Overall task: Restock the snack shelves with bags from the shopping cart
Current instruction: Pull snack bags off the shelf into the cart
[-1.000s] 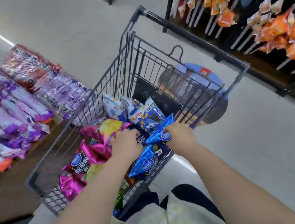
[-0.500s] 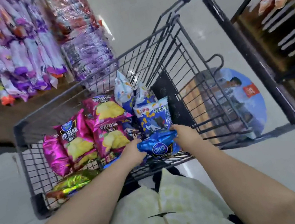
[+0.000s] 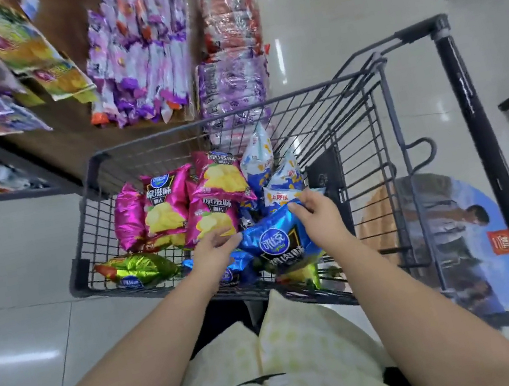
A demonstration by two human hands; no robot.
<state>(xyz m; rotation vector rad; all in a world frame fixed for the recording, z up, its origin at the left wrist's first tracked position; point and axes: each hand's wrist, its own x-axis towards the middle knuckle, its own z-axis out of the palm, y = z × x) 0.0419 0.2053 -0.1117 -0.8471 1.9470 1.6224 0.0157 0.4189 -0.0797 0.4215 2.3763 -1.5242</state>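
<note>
Inside the shopping cart (image 3: 98, 166), a blue bag (image 3: 276, 245) lay between both hands. The right hand (image 3: 316, 216) pinched its top edge; the left hand (image 3: 214, 251) touched its left corner, grip unclear.

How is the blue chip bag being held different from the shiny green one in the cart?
The blue bag is blue; the green bag is green and gold. The right hand pinches the blue bag's top corner; nothing touches the green bag. The blue bag rests over other bags; the green bag lies on the cart floor. Both are shiny snack bags in the cart.
</note>
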